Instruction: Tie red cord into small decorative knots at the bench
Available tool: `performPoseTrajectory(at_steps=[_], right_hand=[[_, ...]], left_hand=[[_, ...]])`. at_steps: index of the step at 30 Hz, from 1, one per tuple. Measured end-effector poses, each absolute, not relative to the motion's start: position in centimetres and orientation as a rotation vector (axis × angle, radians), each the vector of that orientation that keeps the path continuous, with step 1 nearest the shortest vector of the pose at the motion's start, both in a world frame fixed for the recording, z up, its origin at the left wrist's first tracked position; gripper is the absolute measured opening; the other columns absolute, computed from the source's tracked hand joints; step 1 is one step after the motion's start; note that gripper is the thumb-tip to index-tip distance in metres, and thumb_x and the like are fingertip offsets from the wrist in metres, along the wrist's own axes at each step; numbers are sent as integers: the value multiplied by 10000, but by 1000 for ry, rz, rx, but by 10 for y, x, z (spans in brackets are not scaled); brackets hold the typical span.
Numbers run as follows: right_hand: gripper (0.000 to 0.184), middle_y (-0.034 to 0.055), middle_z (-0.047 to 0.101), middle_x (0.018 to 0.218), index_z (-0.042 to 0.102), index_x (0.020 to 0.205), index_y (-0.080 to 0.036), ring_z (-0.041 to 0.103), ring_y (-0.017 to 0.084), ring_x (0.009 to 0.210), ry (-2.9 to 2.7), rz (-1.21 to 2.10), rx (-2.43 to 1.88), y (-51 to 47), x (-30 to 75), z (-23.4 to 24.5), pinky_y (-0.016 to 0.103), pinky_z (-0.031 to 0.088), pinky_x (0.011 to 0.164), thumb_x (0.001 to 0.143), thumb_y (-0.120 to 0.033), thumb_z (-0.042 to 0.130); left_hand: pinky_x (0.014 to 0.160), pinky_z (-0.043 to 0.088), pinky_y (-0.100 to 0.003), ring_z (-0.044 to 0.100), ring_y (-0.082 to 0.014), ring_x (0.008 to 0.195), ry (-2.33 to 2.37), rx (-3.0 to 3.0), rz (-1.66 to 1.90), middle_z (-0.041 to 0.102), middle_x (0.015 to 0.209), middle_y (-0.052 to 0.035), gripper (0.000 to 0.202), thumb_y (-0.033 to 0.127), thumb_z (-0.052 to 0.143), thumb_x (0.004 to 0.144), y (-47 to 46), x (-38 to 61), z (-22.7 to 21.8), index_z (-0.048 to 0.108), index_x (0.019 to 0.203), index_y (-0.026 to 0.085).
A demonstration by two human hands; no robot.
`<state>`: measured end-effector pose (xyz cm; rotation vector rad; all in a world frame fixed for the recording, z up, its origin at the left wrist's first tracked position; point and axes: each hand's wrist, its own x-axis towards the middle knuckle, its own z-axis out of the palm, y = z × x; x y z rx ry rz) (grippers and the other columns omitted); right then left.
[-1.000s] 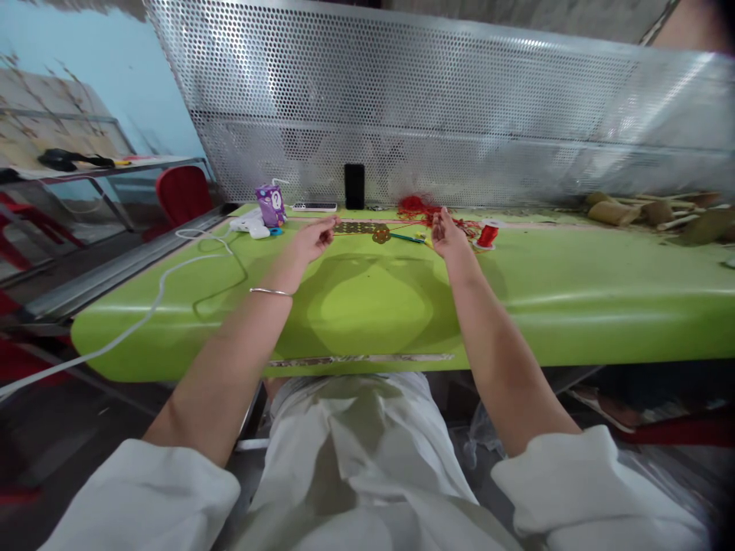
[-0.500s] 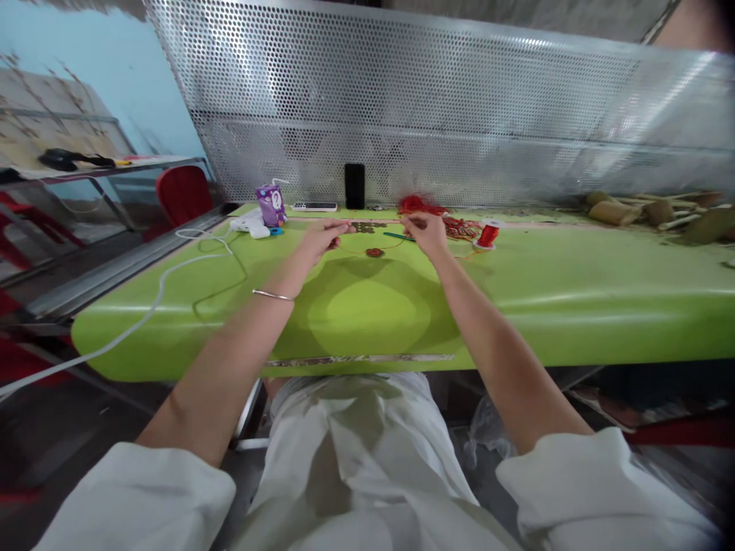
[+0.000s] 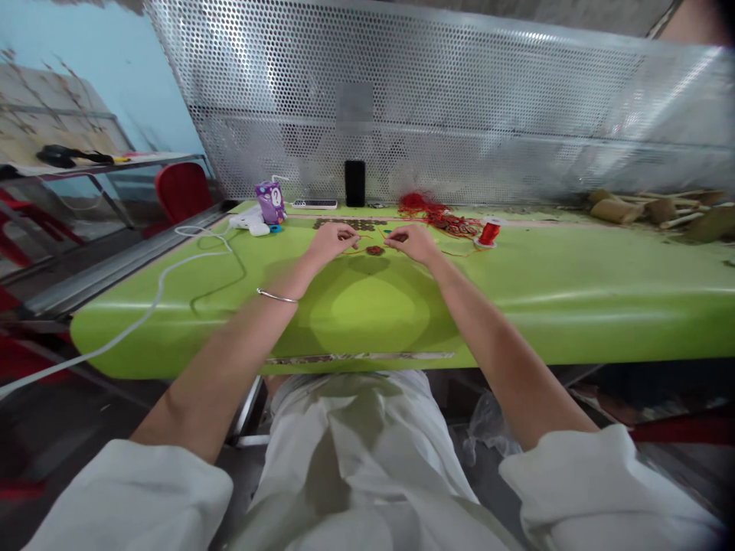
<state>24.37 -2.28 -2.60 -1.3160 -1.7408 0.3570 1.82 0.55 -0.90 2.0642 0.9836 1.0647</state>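
Both my hands rest near the back of a green table [image 3: 517, 291]. My left hand [image 3: 331, 240] is closed in a pinch on a thin red thread [image 3: 357, 246]. My right hand [image 3: 412, 242] is also pinched on that thread. Between them a small round red-and-gold coin charm [image 3: 375, 250] hangs on the thread, just above the table. A row of brown coins [image 3: 350, 225] lies just behind my hands.
A red thread spool [image 3: 488, 232] and a tangle of red thread [image 3: 439, 213] sit right of my hands. A purple carton [image 3: 271, 202], a phone lying flat [image 3: 314, 204], an upright black phone [image 3: 354, 184] and a white cable [image 3: 172, 275] lie left. A perforated metal panel [image 3: 459, 115] backs the table.
My hands were spread apart near the back of the table. They came together and toward me, and both now pinch the thread with the charm hanging between them.
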Motion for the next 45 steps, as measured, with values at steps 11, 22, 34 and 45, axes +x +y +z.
performPoseTrajectory(at_steps=[11,22,34,45], right_hand=[[86,92,758,835,761,832,-173,691,206,756,-1949,248,-1416,-19,247,-28,314,524,740,822,-244,714],[249,94,732,755,755,836,-152,656,175,649,-1922,349,-1372,-16,249,-28,282,492,637,817,-398,722],[221,65,687,697,729,807,-141,663,188,702,-1484,63,-1524,-21,264,-19,292,492,717,885,-292,587],[198,-4,594,566,685,757,-150,577,106,473,-1264,312,-1477,-11,273,-26,228,475,548,887,-261,586]], left_hand=[[602,453,-259,664,-176,678,1004,2218,1003,731,739,-76,111,226,667,848,16,16,-17,727,862,134],[611,466,-266,667,-177,676,1040,2227,974,729,739,-74,115,224,656,852,14,16,-15,724,877,136],[656,484,-257,675,-179,690,1445,2144,1200,712,716,-37,117,212,593,879,19,9,-12,692,836,167],[683,489,-266,672,-186,728,1495,2141,1215,724,761,-42,128,235,583,885,32,7,-20,692,846,180]])
